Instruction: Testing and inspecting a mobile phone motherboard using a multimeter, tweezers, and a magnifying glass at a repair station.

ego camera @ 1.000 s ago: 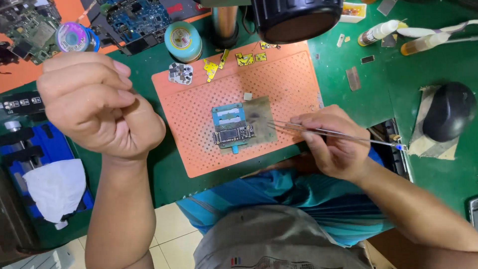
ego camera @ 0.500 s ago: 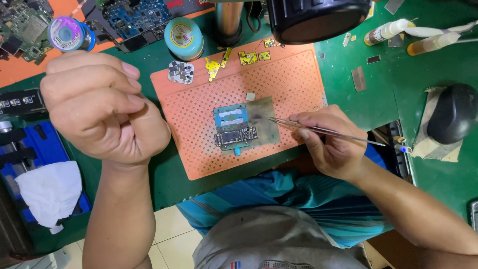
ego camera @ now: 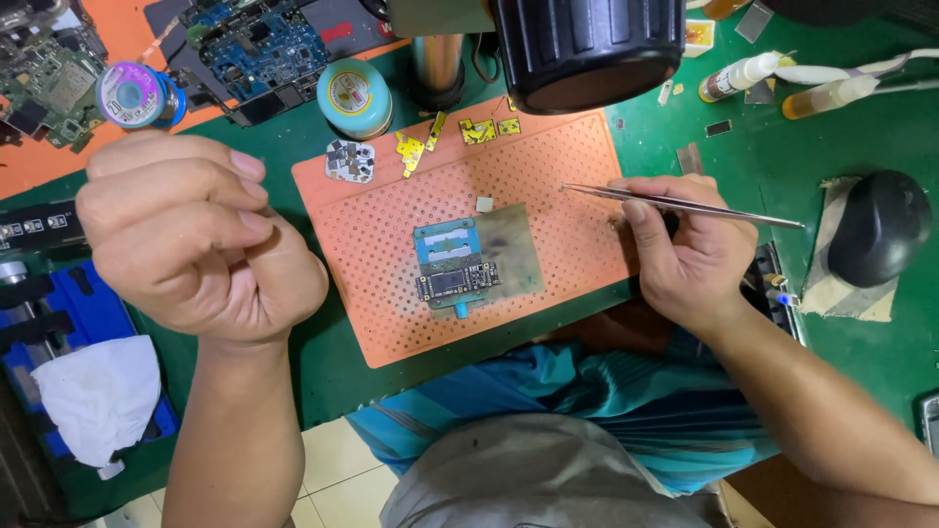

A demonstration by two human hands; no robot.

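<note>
Covering green bench [ego camera: 861, 362], orange perforated mat [ego camera: 372, 235]

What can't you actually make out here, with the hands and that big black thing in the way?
- Head view: whether the curled left hand holds anything; its own fingers hide the palm.
- What lies under the black lens housing; it covers the mat's far edge.
- The tweezers tips: too fine to tell if they grip a part.
- Parts on the small circuit board: too small.
- The blue holder, cut off by the left edge.
</note>
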